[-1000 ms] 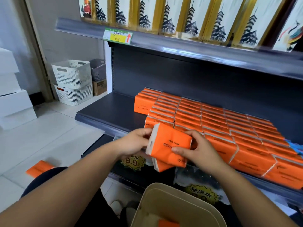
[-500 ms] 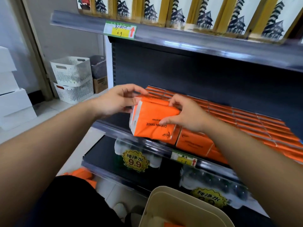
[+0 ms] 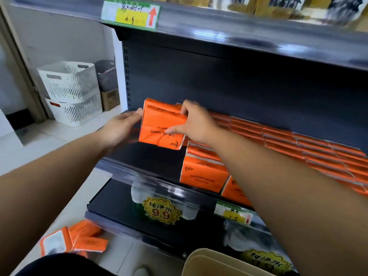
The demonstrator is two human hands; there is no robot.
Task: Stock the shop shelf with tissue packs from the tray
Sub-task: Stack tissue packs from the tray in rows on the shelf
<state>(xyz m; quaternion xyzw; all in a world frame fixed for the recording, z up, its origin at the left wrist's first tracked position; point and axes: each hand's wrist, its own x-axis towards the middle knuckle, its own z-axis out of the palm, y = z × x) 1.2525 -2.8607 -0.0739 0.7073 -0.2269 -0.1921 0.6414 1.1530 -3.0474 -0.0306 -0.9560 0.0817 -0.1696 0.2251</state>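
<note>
An orange tissue pack (image 3: 159, 126) is held over the dark shelf (image 3: 151, 156), near the back left of the stocked rows. My right hand (image 3: 196, 122) grips its right side, thumb on the front face and fingers over the top. My left hand (image 3: 119, 128) has straight fingers touching the pack's left edge. Another pack sits right behind it. Rows of orange tissue packs (image 3: 278, 138) fill the shelf to the right, with a front pack (image 3: 203, 174) facing me. The beige tray's rim (image 3: 215, 259) shows at the bottom.
Several orange packs (image 3: 75, 240) lie on the floor at lower left. Bottled water packs with 9.9 labels (image 3: 161, 210) sit on the lower shelf. White baskets (image 3: 69, 90) stand stacked by the wall. An upper shelf edge (image 3: 219, 22) with a price tag hangs overhead.
Both hands carried the pack from in front of the shelf edge up and back to the rear left of the shelf. The left hand's fingers moved to the pack's left side.
</note>
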